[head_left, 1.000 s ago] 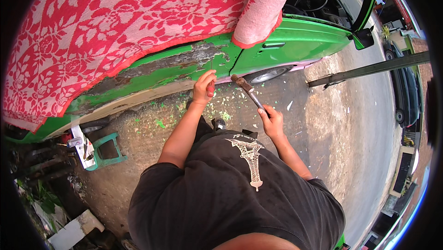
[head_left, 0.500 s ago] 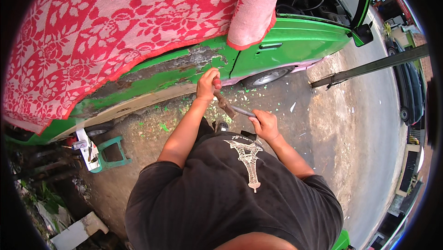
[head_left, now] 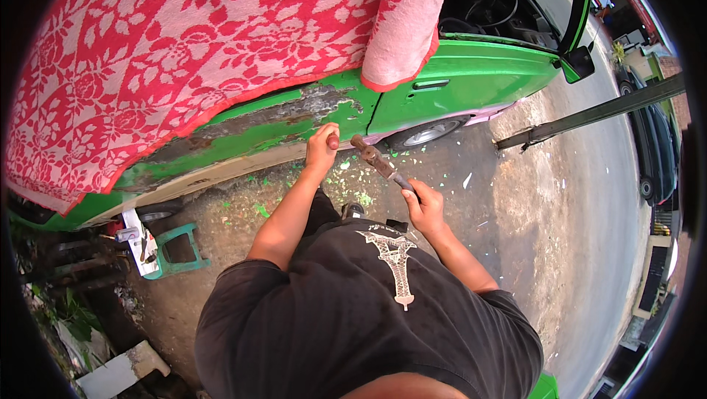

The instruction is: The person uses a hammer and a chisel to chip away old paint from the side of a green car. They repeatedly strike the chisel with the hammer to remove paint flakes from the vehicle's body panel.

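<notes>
My left hand (head_left: 321, 150) is closed round a tool with a reddish-brown handle (head_left: 333, 142), held close to the car's side; its working end is hidden. In my right hand (head_left: 425, 207) is a hammer (head_left: 377, 160) with a rusty head and a grey handle. The hammer head is a short gap to the right of the handle's butt. Beyond both hands stands a green car (head_left: 471, 68); its side panel (head_left: 280, 115) has bare grey-brown patches where the paint is gone. Chips of green paint lie on the ground below.
A red and pink floral blanket (head_left: 184, 46) drapes over the car. At the left is a green plastic stool (head_left: 193, 263) beside a white board with small items. A slanting post (head_left: 589, 112) stands at the right, and a dark car (head_left: 652, 149) is across the road.
The hammer has swung upward and turned, its head now angled toward the tool's handle. My left hand has shifted slightly left and down with the tool.
</notes>
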Demonstrator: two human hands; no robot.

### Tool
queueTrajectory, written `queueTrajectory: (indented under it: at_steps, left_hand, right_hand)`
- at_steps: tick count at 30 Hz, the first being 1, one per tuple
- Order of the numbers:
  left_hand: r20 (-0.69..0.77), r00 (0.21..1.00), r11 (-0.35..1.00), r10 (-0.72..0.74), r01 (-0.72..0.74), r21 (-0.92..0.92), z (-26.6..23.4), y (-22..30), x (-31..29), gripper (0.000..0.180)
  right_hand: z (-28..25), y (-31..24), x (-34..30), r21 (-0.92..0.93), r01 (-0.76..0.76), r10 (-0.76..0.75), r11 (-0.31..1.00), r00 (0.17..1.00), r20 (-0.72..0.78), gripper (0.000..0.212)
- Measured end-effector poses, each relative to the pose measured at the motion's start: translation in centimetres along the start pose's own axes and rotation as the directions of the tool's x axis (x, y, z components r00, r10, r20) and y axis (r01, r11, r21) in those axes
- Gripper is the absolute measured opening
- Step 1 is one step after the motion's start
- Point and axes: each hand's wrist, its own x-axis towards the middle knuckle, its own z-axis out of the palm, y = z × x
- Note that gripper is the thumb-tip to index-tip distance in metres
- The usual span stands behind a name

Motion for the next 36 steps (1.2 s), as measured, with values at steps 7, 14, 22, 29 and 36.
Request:
queueTrajectory:
  at_steps: [7,14,22,29,36]
  left_hand:
    - [-0.055,0.984,0.972,0.168,-0.175,-0.157,-0.7,0.5,-0.8,0.028]
    - [-0.048,0.982,0.976,0.182,-0.186,-0.117,-0.8,1.1,-0.4,0.029]
    - [-0.052,0.982,0.975,0.184,-0.189,-0.114,-0.9,1.1,-0.4,0.028]
    - [-0.046,0.985,0.979,0.167,-0.171,-0.106,-0.7,1.1,-0.4,0.027]
    - [-0.078,0.986,0.984,0.147,-0.153,-0.087,-0.4,1.5,0.1,0.028]
  right_hand:
    - [-1.1,-0.2,0.6,-0.008,-0.094,0.094,0.996,0.995,-0.024,0.018]
    - [-0.7,-0.3,0.5,-0.014,-0.135,0.135,0.991,0.991,-0.015,0.018]
    - [-0.3,-0.3,0.4,0.014,-0.144,0.144,0.99,0.989,-0.026,0.017]
    - [-0.7,-0.3,0.1,-0.007,-0.163,0.162,0.987,0.986,-0.022,0.017]
    - [-0.8,-0.9,0.3,0.007,-0.127,0.127,0.992,0.992,-0.015,0.016]
